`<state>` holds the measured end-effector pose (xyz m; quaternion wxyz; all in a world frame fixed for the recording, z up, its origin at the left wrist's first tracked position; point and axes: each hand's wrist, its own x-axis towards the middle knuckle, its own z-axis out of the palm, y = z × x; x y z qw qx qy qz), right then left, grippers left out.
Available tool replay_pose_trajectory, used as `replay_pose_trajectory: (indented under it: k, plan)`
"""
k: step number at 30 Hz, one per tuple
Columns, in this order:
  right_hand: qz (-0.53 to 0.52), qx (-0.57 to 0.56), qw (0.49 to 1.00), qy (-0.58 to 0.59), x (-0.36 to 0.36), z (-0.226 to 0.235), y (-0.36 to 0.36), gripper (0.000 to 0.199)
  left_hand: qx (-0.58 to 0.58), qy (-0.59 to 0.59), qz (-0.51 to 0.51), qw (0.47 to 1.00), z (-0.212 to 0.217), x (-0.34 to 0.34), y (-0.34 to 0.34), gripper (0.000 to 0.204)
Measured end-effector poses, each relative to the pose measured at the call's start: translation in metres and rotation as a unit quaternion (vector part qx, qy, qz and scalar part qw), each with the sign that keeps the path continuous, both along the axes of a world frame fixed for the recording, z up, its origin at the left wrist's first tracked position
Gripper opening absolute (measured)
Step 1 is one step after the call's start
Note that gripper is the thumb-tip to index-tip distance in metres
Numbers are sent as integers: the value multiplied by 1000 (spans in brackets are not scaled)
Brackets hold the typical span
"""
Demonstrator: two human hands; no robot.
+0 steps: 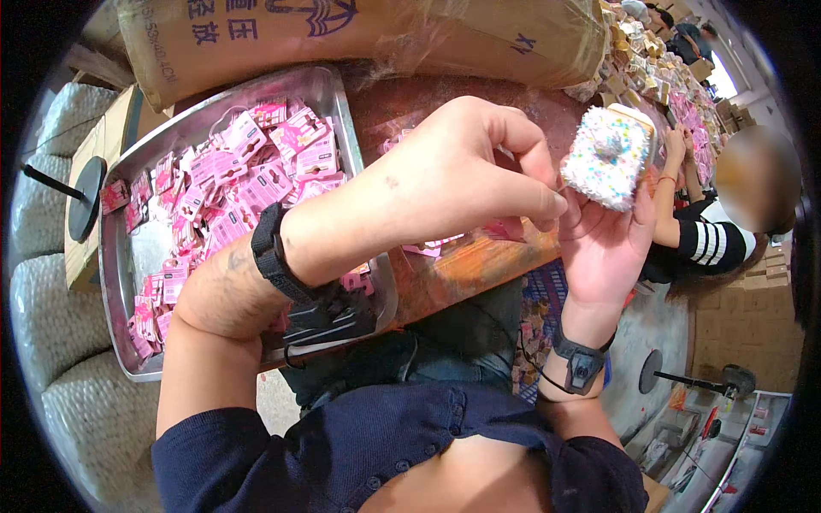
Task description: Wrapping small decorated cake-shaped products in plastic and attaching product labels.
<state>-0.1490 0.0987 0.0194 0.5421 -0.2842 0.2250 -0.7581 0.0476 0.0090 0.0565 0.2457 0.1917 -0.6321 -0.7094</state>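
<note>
Two hands raised above worktop (479, 265). Right hand (603, 235) cupping white sprinkled block (609, 156); left hand (466, 175) pinched closed beside it. Metal tray (329, 94) of pink packets (248, 184) further left.

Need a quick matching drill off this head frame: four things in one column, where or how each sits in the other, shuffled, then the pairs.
Things:
1. white fluffy square item
2. metal tray
3. left hand
4. brown cardboard box

Places or states:
A. lies along the table's far edge
B. held up in the right hand
C. holds pink packets
D. fingertips pinched beside the fluffy item

Pairs: 1-B, 2-C, 3-D, 4-A
</note>
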Motion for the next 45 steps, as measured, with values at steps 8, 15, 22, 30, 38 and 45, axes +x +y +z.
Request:
replay_pose_trajectory:
  k: [8, 15, 22, 30, 38, 45]
  plan:
    - [-70, 31, 993, 84, 21, -1, 7, 60, -76, 58, -24, 995, -8, -2, 4, 11]
    - [-49, 28, 995, 82, 16, -1, 12, 61, 5, 22, -18, 1000, 5, 2, 11, 12]
    - [-149, 32, 964, 218, 22, 3, 12, 61, -225, 49, 73, 970, -11, -1, 6, 10]
    - [-123, 3, 966, 227, 26, 5, 12, 60, -355, 65, 128, 924, -10, -2, 5, 14]
    - [-45, 66, 992, 97, 19, 2, 13, 64, -205, 71, 68, 974, -10, -4, 5, 13]
    - [-57, 25, 989, 137, 22, 4, 13, 65, -34, 12, -10, 999, 0, 1, 4, 12]
